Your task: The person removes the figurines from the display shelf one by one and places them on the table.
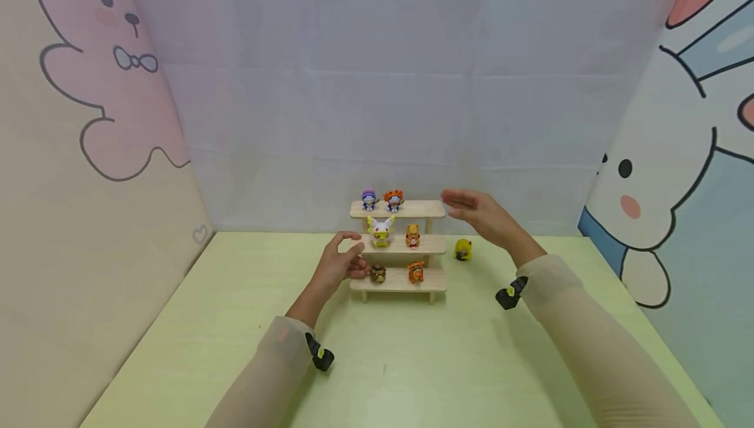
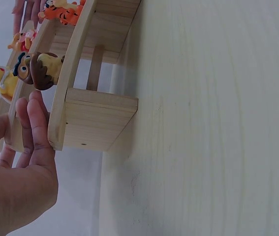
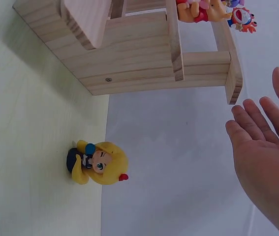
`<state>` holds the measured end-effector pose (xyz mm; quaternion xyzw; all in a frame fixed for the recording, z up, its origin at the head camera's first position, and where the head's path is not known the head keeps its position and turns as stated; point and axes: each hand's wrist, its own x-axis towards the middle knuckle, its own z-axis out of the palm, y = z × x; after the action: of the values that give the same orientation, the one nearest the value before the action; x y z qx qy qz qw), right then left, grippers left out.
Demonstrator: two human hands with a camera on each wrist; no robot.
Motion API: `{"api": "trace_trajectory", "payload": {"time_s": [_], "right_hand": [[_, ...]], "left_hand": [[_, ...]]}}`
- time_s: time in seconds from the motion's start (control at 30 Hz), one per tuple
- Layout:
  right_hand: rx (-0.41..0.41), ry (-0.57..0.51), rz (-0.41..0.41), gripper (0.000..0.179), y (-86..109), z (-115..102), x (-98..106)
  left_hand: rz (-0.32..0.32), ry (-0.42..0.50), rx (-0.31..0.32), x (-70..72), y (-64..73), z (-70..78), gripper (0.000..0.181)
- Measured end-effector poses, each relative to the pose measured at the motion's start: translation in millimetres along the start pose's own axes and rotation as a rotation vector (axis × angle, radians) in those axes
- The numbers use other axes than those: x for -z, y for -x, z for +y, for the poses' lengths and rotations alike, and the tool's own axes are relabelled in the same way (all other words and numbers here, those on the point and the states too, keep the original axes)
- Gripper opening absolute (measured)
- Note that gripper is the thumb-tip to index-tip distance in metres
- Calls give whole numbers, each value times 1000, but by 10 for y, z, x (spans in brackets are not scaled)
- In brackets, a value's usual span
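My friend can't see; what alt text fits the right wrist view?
A person's open right hand hovers close to the end of a tiered wooden shelf, shown sideways. A yellow-haired doll is on the pale table nearby; toy figures on the shelf are partly cut off at the top.

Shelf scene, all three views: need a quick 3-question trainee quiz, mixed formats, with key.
1. True or false: the blonde figure is on the table, not on the shelf.

2. How many figures stand on the shelf?
a) four
b) six
c) eight

3. Which hand is nearer the owl?

Key:
1. True; it is beside the shelf, on the right-hand side.
2. b; two on each of the three tiers.
3. The left hand; it is at the shelf's left end, by the owl's tier.
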<state>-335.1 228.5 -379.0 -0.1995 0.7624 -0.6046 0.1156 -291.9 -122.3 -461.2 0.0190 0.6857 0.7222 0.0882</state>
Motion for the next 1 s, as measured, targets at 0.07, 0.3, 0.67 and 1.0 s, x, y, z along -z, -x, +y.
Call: {"api": "trace_trajectory", "payload": {"time_s": [0.07, 0.3, 0.67, 1.0], "right_hand": [[2, -8, -5, 57, -11, -31, -21], [20, -25, -3, 57, -102, -120, -82], [48, -27, -26, 57, -192, -206, -212], [38, -44, -44, 55, -311, -246, -345]], "left_hand": [[-3, 3, -1, 4, 0, -12, 33], [-18, 8, -9, 10, -11, -28, 34], [-12, 3, 0, 19, -16, -27, 35], [-7, 23, -2, 3, 17, 2, 33]]}}
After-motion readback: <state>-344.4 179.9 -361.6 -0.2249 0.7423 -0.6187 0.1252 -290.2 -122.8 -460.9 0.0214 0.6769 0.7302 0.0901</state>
